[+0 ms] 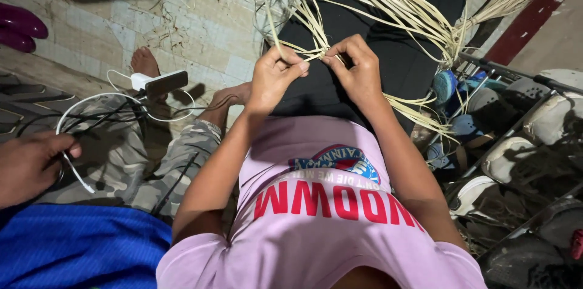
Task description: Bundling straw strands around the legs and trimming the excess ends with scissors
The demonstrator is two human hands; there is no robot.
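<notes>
Hands met over lap: left hand (274,73) and right hand (358,69) each pinched pale straw strips (388,3) at crossing point, grip clenched. Loose strips fanned across black trousers (364,52). Strip probably brittle; sharp bend could snap it, slack pinch loosen plait.

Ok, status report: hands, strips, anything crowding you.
Left hand and right hand both pinching pale straw strips over the lap. Another person's hand with white cable at left, apart. Shoe rack close right.
</notes>
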